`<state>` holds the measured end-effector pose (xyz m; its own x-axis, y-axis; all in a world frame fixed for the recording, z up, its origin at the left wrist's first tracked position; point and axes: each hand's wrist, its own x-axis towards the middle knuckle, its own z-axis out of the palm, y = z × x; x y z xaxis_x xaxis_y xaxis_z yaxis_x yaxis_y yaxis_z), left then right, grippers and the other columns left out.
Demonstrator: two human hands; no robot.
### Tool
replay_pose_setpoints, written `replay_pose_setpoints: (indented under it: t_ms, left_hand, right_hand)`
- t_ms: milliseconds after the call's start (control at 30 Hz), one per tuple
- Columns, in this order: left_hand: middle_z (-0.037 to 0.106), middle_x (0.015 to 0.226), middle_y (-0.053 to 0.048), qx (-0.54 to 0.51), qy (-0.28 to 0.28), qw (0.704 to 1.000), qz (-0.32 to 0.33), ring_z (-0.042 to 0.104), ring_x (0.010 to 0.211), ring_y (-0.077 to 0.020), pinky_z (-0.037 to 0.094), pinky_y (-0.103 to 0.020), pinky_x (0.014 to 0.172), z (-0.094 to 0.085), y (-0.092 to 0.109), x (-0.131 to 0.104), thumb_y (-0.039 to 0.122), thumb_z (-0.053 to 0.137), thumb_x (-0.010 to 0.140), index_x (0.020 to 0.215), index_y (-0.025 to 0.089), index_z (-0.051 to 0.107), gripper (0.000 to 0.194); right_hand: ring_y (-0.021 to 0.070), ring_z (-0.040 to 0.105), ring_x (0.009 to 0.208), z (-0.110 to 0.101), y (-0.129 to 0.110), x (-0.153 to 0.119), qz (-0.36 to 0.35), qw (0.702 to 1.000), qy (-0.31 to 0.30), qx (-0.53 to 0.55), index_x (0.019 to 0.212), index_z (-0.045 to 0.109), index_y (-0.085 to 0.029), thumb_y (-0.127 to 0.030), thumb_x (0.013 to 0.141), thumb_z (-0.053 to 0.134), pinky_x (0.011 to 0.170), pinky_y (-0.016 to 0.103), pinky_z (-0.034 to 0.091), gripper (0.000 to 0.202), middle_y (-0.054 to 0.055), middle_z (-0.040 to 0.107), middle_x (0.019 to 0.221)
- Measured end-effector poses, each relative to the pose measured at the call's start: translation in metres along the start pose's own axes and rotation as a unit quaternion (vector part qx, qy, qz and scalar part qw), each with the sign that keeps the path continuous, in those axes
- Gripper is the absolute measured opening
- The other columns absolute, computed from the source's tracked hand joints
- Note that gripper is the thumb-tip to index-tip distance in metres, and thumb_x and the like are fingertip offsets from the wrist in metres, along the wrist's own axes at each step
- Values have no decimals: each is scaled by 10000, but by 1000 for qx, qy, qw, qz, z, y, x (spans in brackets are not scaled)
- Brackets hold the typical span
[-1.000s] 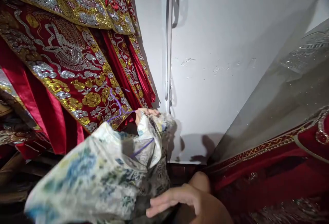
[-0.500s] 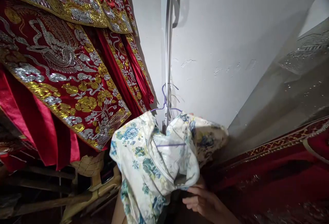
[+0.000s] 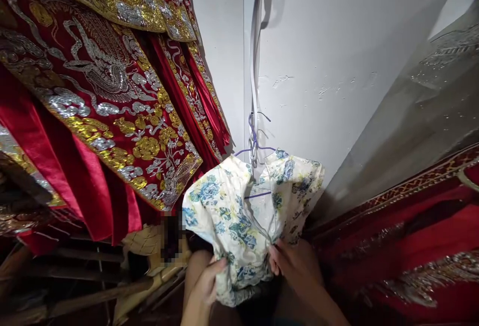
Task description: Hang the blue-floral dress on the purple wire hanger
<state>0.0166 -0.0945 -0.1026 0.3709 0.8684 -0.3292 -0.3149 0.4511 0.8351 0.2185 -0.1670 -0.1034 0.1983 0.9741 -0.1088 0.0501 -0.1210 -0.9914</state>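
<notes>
A white blouse with blue, green and yellow flowers point(image 3: 239, 226) hangs on a thin purple hanger point(image 3: 255, 139), its neck opening facing me. My left hand point(image 3: 211, 278) is closed on the blouse's lower left side, thumb on the front and the other fingers partly hidden by cloth. Pinched in my right hand point(image 3: 282, 261) is the front edge at the bottom of the V-neck. Inside the neckline the hanger's purple crossbar shows. The hanger's hook sits against a pale vertical strip point(image 3: 255, 66) on the wall.
Red panels embroidered in gold and silver point(image 3: 149, 131) hang on the left. Below them are wooden poles point(image 3: 86, 296) and a pale yellowish frame point(image 3: 164, 271). A white wall point(image 3: 318, 56) stands ahead. Red cloth with gold trim point(image 3: 430, 236) lies at the right.
The blouse's right front has been drawn across and the neckline is now a narrower V. My left hand has come into view gripping the side; my right hand has closed on the front edge.
</notes>
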Motion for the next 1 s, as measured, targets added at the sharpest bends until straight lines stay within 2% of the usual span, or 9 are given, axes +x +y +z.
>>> replay_pose_setpoints:
  t_ms: [167, 400, 500, 567, 600, 667, 767, 833, 1000]
  left_hand:
    - [734, 1162, -142, -31, 11, 998, -52, 664, 1146, -344, 487, -461, 1047, 11, 1, -3, 367, 878, 623, 1271, 176, 654, 711]
    - [719, 1158, -137, 0, 39, 999, -20, 651, 1152, -357, 516, -467, 988, 25, -5, -13, 421, 833, 681, 1253, 201, 635, 644]
    - [657, 1224, -114, 68, 189, 971, 129, 586, 1238, -328, 471, -452, 1042, 22, -15, -10, 446, 731, 781, 1243, 243, 569, 530]
    - [560, 1333, -101, 111, 295, 904, 288, 516, 1307, -292, 414, -436, 1105, 18, -22, -7, 426, 654, 842, 1242, 276, 505, 453]
    - [518, 1362, -98, 137, 303, 876, 348, 490, 1325, -278, 388, -433, 1128, 16, -26, -6, 402, 623, 866, 1227, 283, 490, 403]
    - [510, 1329, -101, 206, 233, 866, 392, 486, 1304, -266, 367, -438, 1138, 14, -35, -5, 349, 584, 898, 1162, 276, 515, 282]
    - [566, 1226, -115, 298, 60, 897, 322, 524, 1221, -269, 384, -435, 1101, 18, -49, -7, 300, 570, 914, 1123, 250, 567, 214]
    - [590, 1200, -117, 304, -12, 915, 265, 547, 1171, -261, 418, -409, 1050, 24, -58, -7, 300, 562, 922, 1179, 245, 555, 263]
    - [618, 970, -75, 293, -43, 932, 210, 586, 933, -234, 471, -342, 857, 34, -69, -1, 339, 509, 944, 1073, 239, 573, 175]
  right_hand:
    - [177, 508, 612, 20, -15, 9, -8, 1000, 16, -24, 685, 500, -246, -409, 850, 552, 616, 302, 424, 238, -5, 528, 627]
    - [154, 424, 515, 25, -5, -2, 23, 997, -16, 65, 714, 490, -247, -473, 866, 558, 550, 294, 363, 281, -33, 475, 540]
    - [129, 372, 490, 18, -9, -8, 35, 997, 9, 71, 693, 478, -235, -505, 843, 618, 537, 279, 321, 338, -56, 430, 506]
    - [119, 352, 475, 13, -9, -12, 35, 997, 24, 62, 674, 473, -229, -573, 823, 638, 520, 272, 294, 410, -61, 413, 490]
    - [116, 346, 468, 11, -9, -14, 33, 997, 30, 57, 667, 475, -226, -615, 813, 636, 511, 269, 280, 445, -60, 412, 482]
    - [112, 343, 458, 13, -4, -17, 29, 997, 42, 54, 668, 486, -221, -678, 793, 631, 503, 267, 261, 496, -55, 423, 471]
    - [114, 357, 461, 23, 5, -22, 37, 997, 46, 57, 688, 512, -212, -689, 798, 630, 507, 267, 266, 503, -49, 443, 482]
    - [117, 366, 469, 33, 9, -24, 36, 996, 47, 60, 683, 518, -210, -671, 828, 606, 514, 268, 281, 492, -47, 440, 491]
    - [124, 387, 486, 44, 12, -22, 27, 996, 55, 63, 661, 522, -209, -640, 849, 602, 517, 272, 290, 477, -34, 459, 510]
